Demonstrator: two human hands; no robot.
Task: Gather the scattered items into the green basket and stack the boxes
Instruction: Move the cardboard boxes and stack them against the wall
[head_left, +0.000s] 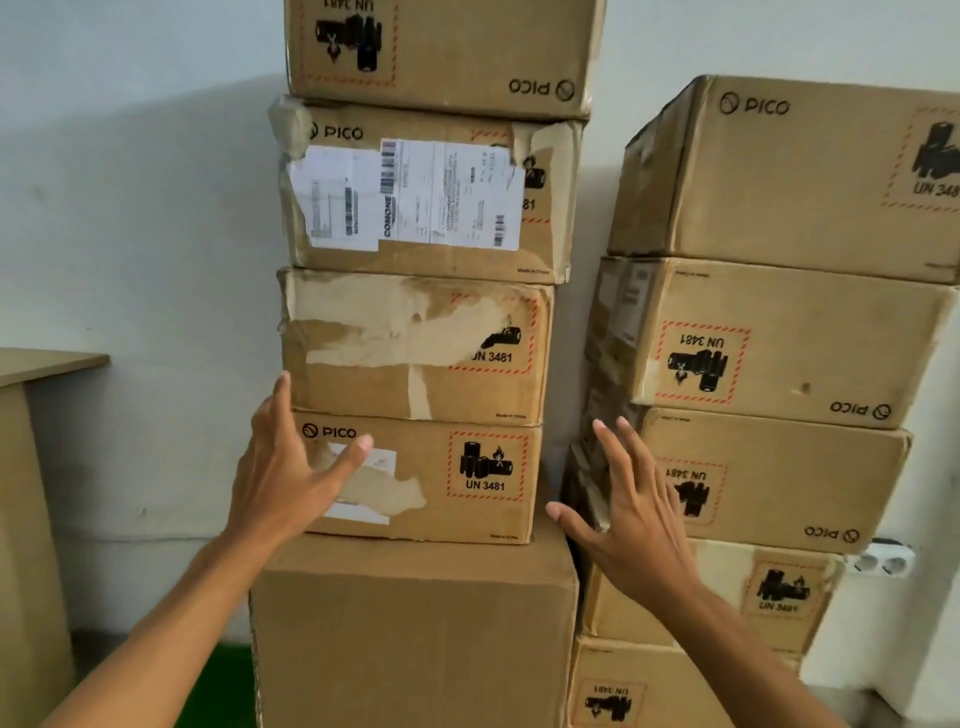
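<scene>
With both hands spread and empty, left hand (283, 467) and right hand (631, 512), the lowest PICO box (415, 478) should be squared evenly.

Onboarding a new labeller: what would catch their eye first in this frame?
Two tall stacks of brown cardboard PICO boxes fill the view against a white wall, the left stack beside the right stack. On the left stack, a battered box with big white shipping labels stands out high up. Both bare hands are open with fingers spread: the left hand at a lower box's left edge, the right hand at the gap between the stacks.
</scene>
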